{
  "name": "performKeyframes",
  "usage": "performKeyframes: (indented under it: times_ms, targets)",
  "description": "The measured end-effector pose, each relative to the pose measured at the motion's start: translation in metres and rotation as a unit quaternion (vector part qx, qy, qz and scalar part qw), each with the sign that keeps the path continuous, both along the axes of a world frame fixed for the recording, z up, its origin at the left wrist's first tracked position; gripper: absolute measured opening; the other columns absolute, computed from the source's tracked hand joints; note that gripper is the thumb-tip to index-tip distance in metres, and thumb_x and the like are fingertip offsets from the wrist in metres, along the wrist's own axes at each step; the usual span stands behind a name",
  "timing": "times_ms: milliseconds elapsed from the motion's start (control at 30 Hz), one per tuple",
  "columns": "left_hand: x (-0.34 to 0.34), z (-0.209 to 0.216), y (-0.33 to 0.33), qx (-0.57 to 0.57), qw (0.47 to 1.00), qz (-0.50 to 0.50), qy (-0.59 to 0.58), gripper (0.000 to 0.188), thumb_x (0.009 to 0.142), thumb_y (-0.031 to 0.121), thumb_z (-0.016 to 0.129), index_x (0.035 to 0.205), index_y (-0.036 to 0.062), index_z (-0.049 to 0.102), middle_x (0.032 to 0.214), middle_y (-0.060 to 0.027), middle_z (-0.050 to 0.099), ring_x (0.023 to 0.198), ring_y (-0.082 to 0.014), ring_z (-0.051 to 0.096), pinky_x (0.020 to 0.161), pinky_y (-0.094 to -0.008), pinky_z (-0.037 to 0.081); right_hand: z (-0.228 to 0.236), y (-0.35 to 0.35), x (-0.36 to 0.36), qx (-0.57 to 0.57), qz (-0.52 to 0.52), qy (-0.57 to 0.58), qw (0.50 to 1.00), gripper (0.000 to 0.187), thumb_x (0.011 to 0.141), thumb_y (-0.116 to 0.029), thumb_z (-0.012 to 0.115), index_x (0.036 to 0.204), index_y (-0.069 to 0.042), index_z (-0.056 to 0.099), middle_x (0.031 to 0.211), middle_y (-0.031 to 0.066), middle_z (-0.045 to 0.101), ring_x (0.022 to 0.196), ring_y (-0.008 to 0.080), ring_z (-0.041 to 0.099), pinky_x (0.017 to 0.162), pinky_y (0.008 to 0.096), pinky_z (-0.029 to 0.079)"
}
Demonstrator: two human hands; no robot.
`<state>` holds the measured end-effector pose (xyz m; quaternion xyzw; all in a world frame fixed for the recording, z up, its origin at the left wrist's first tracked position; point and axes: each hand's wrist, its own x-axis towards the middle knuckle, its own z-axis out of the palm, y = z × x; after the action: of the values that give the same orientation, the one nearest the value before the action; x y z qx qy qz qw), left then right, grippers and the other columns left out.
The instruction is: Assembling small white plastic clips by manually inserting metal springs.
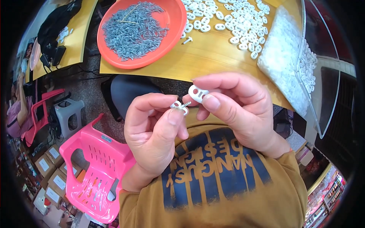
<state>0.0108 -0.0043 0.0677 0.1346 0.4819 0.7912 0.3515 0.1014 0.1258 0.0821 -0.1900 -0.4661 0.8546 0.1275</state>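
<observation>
The left hand (pixel 150 127) pinches a white part (pixel 177 103), whose spring (pixel 186 104) points lengthwise rightward to the oval piece (pixel 194 97) the right hand (pixel 247 108) pinches.

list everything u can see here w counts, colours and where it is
spring-like parts: many, grey, in tray
tray: one, red, table's left
two-hole pieces: many, white, table's far side
clear bag: one, whitish contents, table's right
table: one, yellow-brown, top
dark seat: one, blue-black, below tray
chair: one, pink, lower left
stool: one, grey, left
boxes: several, brown, lower left
spring: one, silvery, at left fingertips
held piece: one, white, right fingertips
left hand: one, bare, centre
right hand: one, bare, right of centre
</observation>
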Motion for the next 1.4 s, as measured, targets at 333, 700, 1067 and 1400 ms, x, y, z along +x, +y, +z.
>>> performKeyframes:
  times_ms: [333, 700, 1067, 1400]
  targets:
    - [0.003, -0.002, 0.001, 0.010, 1.000, -0.012, -0.003, 0.015, 0.083, -0.004, 0.052, 0.097, -0.0011, 0.048, 0.087, -0.0111, 0.059, 0.058, -0.0085, 0.052, 0.051, -0.0188, 0.044, -0.002, -0.005, 0.003, 0.067, -0.007, 0.014, 0.998, 0.022, 0.086, -0.003, 0.053, 0.107, 0.004, 0.055, 0.092, 0.0075, 0.062, 0.083, 0.0094, 0.059, 0.073, 0.0210, 0.048]
    - [0.004, 0.001, 0.003, -0.003, 1.000, -0.022, -0.017, 0.014, 0.083, -0.003, 0.053, 0.096, -0.0010, 0.048, 0.086, -0.0103, 0.059, 0.059, -0.0077, 0.054, 0.052, -0.0181, 0.045, -0.012, -0.006, 0.000, 0.343, -0.065, 0.020, 0.937, 0.023, 0.077, -0.002, 0.062, 0.100, -0.002, 0.061, 0.085, 0.0111, 0.065, 0.072, 0.0184, 0.064, 0.061, 0.0246, 0.050]
    - [0.007, -0.004, 0.001, -0.006, 0.999, -0.049, -0.002, 0.018, 0.087, -0.002, 0.048, 0.105, -0.0034, 0.048, 0.093, -0.0118, 0.059, 0.072, -0.0124, 0.060, 0.065, -0.0221, 0.051, -0.015, 0.000, 0.000, 0.381, -0.055, 0.064, 0.921, 0.025, 0.078, 0.001, 0.059, 0.103, 0.000, 0.059, 0.079, 0.0093, 0.063, 0.065, 0.0179, 0.061, 0.057, 0.0253, 0.048]
    - [0.010, -0.006, 0.005, 0.014, 0.999, -0.025, 0.019, 0.024, 0.087, -0.001, 0.048, 0.110, -0.0038, 0.045, 0.098, -0.0150, 0.058, 0.076, -0.0135, 0.060, 0.066, -0.0228, 0.051, -0.008, 0.003, 0.003, 0.363, 0.019, 0.045, 0.931, 0.034, 0.076, 0.000, 0.063, 0.109, 0.003, 0.055, 0.095, 0.0118, 0.058, 0.082, 0.0175, 0.058, 0.073, 0.0262, 0.045]
